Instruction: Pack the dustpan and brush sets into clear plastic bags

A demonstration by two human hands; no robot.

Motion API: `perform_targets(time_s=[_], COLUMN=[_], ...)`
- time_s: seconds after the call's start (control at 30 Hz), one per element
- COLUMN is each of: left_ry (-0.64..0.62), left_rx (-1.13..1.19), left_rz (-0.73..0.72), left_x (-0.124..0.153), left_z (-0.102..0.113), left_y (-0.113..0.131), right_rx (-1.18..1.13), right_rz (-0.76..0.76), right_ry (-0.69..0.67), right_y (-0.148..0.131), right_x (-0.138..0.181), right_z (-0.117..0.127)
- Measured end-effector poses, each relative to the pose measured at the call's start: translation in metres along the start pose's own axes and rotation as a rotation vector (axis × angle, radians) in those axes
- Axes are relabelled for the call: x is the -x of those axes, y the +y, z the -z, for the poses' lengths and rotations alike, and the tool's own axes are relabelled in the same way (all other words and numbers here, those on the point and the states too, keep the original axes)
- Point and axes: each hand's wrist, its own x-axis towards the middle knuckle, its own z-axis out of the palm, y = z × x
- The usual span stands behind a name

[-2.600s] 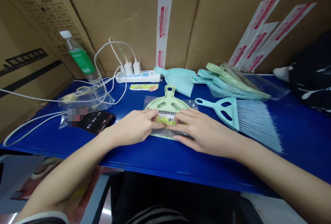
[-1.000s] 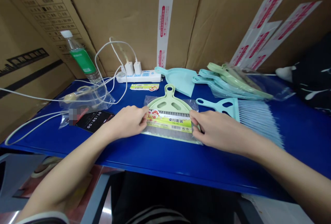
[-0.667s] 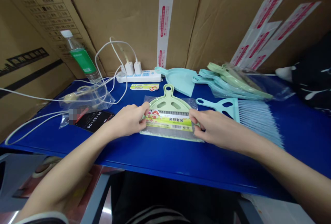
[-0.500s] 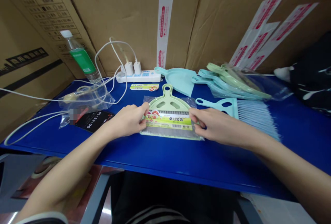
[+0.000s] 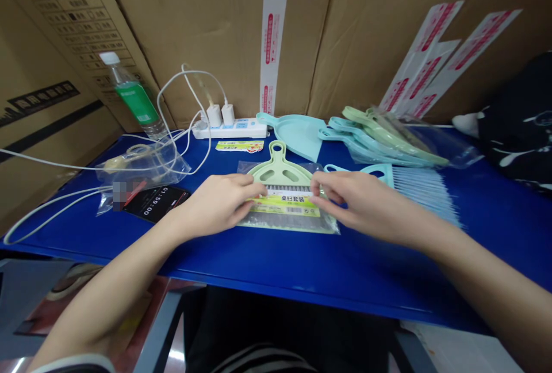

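Note:
A pale green dustpan [image 5: 279,169] lies in a clear plastic bag [image 5: 290,221] on the blue table [image 5: 302,264], with a yellow-green paper label [image 5: 288,204] across it. My left hand [image 5: 218,203] pinches the label's left end between thumb and fingers. My right hand [image 5: 360,202] pinches the label's right end, fingers curled. Both hands rest on the bag.
A light blue brush [image 5: 409,186] lies just right of my right hand. Behind are a blue dustpan [image 5: 297,131], a stack of dustpans in plastic [image 5: 388,140], a spare label [image 5: 239,145], a power strip [image 5: 230,128], cables, a water bottle [image 5: 131,97], a phone [image 5: 155,203], cardboard boxes.
Both hands slid from the label's outer ends up and inward along its top edge; the left thumb now covers the label's left end. The bagged dustpan stays where it was.

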Motion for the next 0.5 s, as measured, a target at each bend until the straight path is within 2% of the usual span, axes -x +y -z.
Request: perform_targets(time_s=[0.07, 0.17, 0.33, 0.5], left_ry=[0.000, -0.024, -0.076, -0.074], left_rx=[0.047, 0.052, 0.017, 0.017], left_rz=[-0.099, -0.139, -0.136, -0.154], left_x=[0.000, -0.001, -0.003, -0.002], left_z=[-0.003, -0.008, -0.012, -0.012], left_y=[0.001, 0.002, 0.000, -0.001], right_rx=[-0.023, -0.008, 0.029, 0.038], right_rz=[0.168, 0.329, 0.365, 0.350], right_ry=[0.055, 0.061, 0.058, 0.060], right_y=[-0.003, -0.007, -0.006, -0.005], right_x=[-0.001, -0.003, -0.005, -0.005], right_z=[-0.006, -0.017, -0.023, -0.023])
